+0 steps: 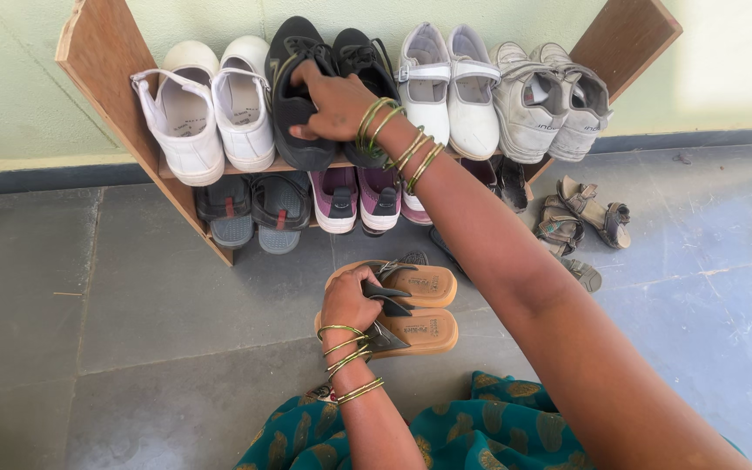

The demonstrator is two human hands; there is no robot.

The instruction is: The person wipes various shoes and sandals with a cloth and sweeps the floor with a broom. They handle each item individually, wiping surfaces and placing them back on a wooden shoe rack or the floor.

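My right hand [334, 104] reaches up to the top shelf of a wooden shoe rack [102, 65] and grips a pair of black shoes [293, 65] at their openings. Fingers curl over the left shoe while the palm covers the right one. Lower down, my left hand [347, 302] holds a pair of tan sandals [426, 306] with black straps by those straps. The sandals lie side by side on the grey stone floor in front of the rack. Both wrists carry several gold bangles.
The top shelf also holds white shoes [191, 122] at the left, white strap shoes [447, 87] and grey sneakers [550, 100] at the right. Dark sandals [254, 213] and pink shoes [359, 196] sit below. Brown strap sandals [585, 216] lie on the floor to the right.
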